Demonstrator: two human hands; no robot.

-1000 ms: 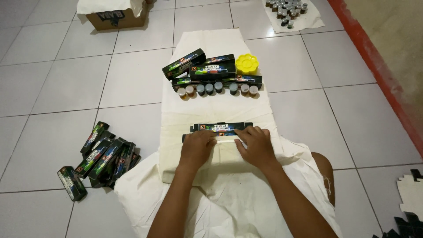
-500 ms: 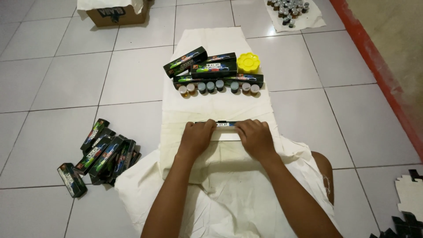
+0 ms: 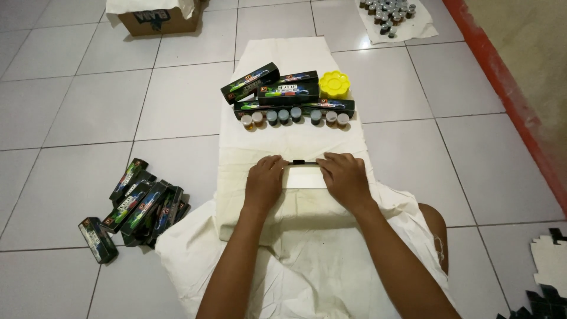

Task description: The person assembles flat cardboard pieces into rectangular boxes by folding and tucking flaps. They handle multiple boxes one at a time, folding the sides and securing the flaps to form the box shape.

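Note:
My left hand [image 3: 264,182] and my right hand [image 3: 344,179] press on the two ends of a flat carton blank [image 3: 304,176] lying on a cream cloth [image 3: 283,142] over the tiled floor. The blank shows its white inner face, with a sliver of dark print at its far edge between my fingertips. Beyond it on the cloth stands a row of small paint pots [image 3: 293,116] with grey and white lids. Behind the pots lie three long dark printed boxes [image 3: 277,91] and a yellow flower-shaped palette [image 3: 334,84].
A heap of several dark printed boxes [image 3: 139,204] lies on the tiles to my left. A cardboard box [image 3: 156,18] stands at the far left. More small pots [image 3: 390,10] sit on a white sheet at the far right. Flat blanks [image 3: 546,266] lie at the right edge.
The carton blank showed its dark printed face a second ago; it has been turned so mostly its white side shows. Both hands slid slightly forward and closed over its ends.

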